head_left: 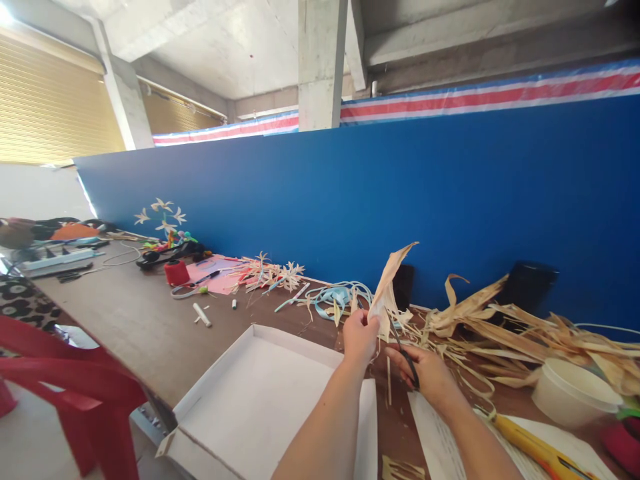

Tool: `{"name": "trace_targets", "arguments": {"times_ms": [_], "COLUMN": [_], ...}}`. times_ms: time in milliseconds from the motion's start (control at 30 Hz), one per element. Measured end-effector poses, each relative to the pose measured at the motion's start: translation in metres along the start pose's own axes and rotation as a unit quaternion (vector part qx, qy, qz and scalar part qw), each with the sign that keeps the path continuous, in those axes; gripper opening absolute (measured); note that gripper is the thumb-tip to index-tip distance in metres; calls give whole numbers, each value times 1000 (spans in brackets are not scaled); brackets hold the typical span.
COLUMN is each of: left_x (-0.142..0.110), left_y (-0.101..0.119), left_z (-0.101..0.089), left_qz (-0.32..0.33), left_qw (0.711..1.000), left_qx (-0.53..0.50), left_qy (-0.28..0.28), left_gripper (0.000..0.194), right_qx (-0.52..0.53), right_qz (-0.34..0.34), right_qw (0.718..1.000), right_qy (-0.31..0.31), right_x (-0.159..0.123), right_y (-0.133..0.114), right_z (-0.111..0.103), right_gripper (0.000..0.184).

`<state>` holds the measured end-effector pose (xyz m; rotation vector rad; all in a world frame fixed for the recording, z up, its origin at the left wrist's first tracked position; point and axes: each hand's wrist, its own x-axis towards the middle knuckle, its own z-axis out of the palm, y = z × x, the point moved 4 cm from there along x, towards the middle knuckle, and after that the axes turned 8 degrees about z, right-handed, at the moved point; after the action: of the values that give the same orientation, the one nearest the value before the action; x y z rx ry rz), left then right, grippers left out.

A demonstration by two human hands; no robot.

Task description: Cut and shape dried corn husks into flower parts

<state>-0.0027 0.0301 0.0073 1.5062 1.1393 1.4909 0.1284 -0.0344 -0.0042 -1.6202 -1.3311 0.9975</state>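
Hands (361,337) grip 1 papery, pointed husk (393,283) and dark-handled metal scissors (407,360).

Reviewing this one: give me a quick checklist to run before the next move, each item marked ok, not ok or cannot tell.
1. Husk piece held by the left hand: ok.
2. Scissors in the right hand: ok.
3. Left fingers safely away from the blades: cannot tell; they are close, and the blade tips are not distinct.
4. Work area free of loose dried strips: not ok; they lie right beside the hands.
5. Yellow tool out of both hands: ok.
6. White tub upright: ok.
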Motion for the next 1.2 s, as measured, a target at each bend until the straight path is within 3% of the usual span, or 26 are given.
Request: {"name": "trace_targets", "arguments": {"times_ms": [300, 600, 1200], "left_x": [-3, -4, 1], "left_y": [11, 13, 3], "left_z": [3, 2, 0], "left_qz": [11, -29, -16], "left_qw": [998, 997, 998], "left_qx": [-13, -63, -46], "left_qy": [-60, -45, -30], "left_gripper": [16, 17, 19], "right_qx": [34, 9, 9], "right_qz": [-3, -19, -24], "right_qw": [999, 999, 999], "right_qy": [31, 29, 22], "right_x": [-8, -6, -1], "right_y": [-10, -10, -2], "right_z": [-3, -6, -5], "right_gripper": [47, 39, 47]}}
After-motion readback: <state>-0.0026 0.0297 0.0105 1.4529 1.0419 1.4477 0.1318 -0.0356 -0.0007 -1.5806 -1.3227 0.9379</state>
